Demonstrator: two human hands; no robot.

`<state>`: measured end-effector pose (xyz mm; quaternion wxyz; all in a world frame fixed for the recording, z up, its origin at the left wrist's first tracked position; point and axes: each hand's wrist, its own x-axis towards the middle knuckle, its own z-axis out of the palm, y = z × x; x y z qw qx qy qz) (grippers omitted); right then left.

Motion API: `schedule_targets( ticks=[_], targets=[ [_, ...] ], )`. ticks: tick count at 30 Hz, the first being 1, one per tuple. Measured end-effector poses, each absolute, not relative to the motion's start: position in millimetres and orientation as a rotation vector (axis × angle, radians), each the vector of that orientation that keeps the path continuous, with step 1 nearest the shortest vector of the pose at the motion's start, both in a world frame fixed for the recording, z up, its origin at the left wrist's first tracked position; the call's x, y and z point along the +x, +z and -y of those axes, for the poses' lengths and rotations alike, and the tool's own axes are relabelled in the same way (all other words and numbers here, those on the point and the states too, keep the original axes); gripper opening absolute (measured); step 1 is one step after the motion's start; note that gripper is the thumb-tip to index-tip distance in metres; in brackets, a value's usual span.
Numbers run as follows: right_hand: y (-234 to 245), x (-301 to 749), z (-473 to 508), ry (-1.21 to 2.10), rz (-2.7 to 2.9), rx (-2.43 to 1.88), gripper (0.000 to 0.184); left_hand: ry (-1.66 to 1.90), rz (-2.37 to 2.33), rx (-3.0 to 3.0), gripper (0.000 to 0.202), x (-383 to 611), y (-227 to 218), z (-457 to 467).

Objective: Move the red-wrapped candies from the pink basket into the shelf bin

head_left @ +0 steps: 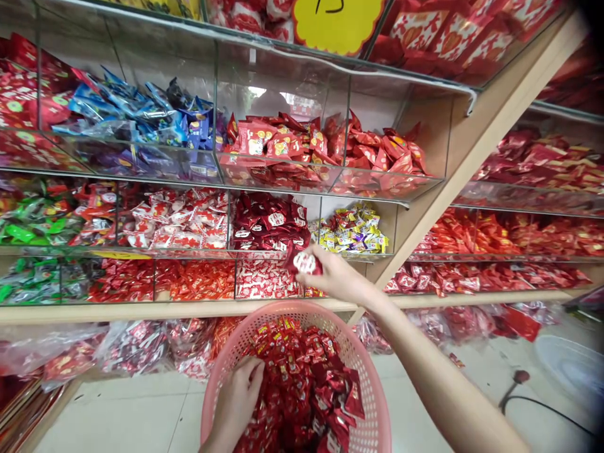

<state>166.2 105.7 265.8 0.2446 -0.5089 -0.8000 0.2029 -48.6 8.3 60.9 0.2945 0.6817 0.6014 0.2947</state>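
Stocked shelves (141,311) stood behind a pink basket (372,384) well filled with red packets (287,377).
The right hand (328,270) pinched one dark red packet (306,263) above the basket's far rim; similar ones filled a shelf bin (271,221). The left hand (241,385) curled over the basket, grip unclear. A cropped yellow sign (337,31) perhaps read "15"; packet lettering was illegible.

The basket (376,402) is before the shelf's (179,309) bottom edge. Candies (283,387) lie in it, with packets (337,393) towards its right edge and the left hand (241,385) inside its left edge. The right hand (328,270), with another packet (305,263) in it, is above the basket's far edge, before the shelf's lower right corner. Bags (136,346) lie beneath the shelf's bottom edge. The post (453,167) stands between the shelf and a second shelf (481,299) to the right.
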Motion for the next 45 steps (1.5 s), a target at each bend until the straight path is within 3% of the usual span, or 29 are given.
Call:
schedule_targets(
  ticks=[4,8,15,20,22,29,34,40,45],
  targets=[
    [179.1,182.9,-47.9,0.964,2.135,-1.359,0.028,0.783,-1.591,1.811,0.034,-52.0,62.9,-12.6],
    [101.5,183.9,9.0,1.191,2.123,-1.536,0.036,0.758,-1.598,1.794,0.035,-52.8,65.6,-12.4],
    [43.7,169.0,57.4,1.305,2.186,-1.518,0.050,0.776,-1.603,1.796,0.036,-50.9,62.1,-10.3],
    [-0.3,156.0,61.5,1.166,2.374,-1.606,0.038,0.776,-1.596,1.787,0.037,-50.0,61.1,-11.4],
    [-5.0,155.6,60.2,1.096,2.428,-1.633,0.037,0.777,-1.596,1.778,0.036,-51.7,60.2,-11.7],
    [32.1,179.4,48.7,0.775,2.358,-1.729,0.057,0.774,-1.599,1.763,0.035,-55.6,59.5,-11.8],
    [7.9,185.3,52.8,0.618,2.500,-1.722,0.059,0.798,-1.609,1.786,0.033,-53.5,61.0,-11.4],
    [-26.5,178.7,53.3,0.278,2.636,-1.577,0.034,0.815,-1.608,1.793,0.033,-56.3,56.2,-11.6],
    [51.4,178.5,17.8,0.427,2.593,-1.511,0.055,0.871,-1.639,1.783,0.033,-63.3,43.6,-16.4]
  ],
)
